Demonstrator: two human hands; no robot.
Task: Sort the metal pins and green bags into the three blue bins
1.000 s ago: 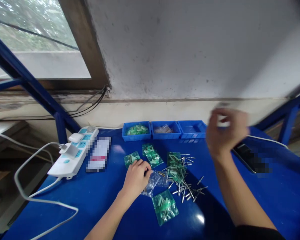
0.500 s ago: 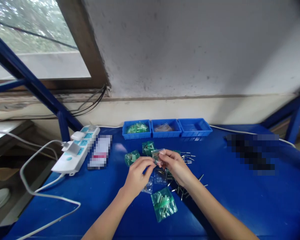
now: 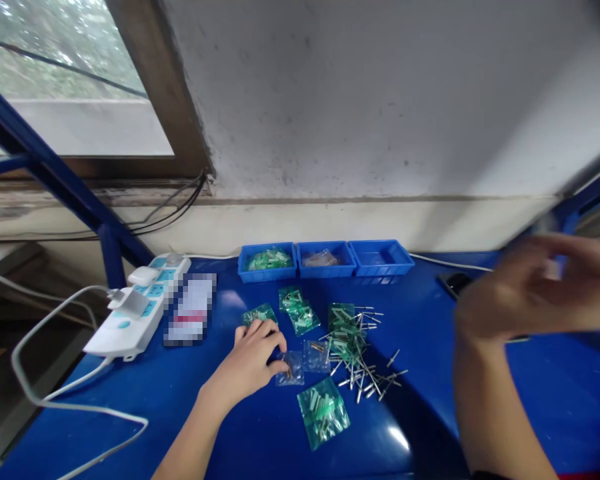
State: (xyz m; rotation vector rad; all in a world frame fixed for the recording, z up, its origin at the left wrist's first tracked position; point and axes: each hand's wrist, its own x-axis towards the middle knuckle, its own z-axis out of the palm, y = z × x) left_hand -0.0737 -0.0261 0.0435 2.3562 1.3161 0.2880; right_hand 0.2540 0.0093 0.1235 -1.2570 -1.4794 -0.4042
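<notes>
My left hand (image 3: 254, 353) rests low over the table, its fingers curved and thumb apart. The thumb is at the edge of a small clear bag (image 3: 294, 371) with slim brownish pieces inside. A second clear bag (image 3: 316, 357) lies just to the right. Under the fingertips is a green bag (image 3: 263, 313). Raised at the far right, my right hand (image 3: 535, 287) is smeared by motion; whether it holds anything is unclear. Between the hands, loose blind rivets (image 3: 367, 383) lie scattered beside and over green bags (image 3: 347, 330). Nearer me lies another green bag of small parts (image 3: 324, 412).
Three blue bins line the back: one with green bags (image 3: 267, 275), one with clear bags (image 3: 327, 271), and an empty one (image 3: 384, 270). A power strip (image 3: 125, 330) with plugs and cable and a blurred-out phone-shaped item (image 3: 190, 310) sit left. A dark object (image 3: 453, 283) is partly hidden at right.
The clear bag held between both hands is gone from there. My right hand has swung far right and up; my left hand has dropped left towards the table. The view has shifted slightly.
</notes>
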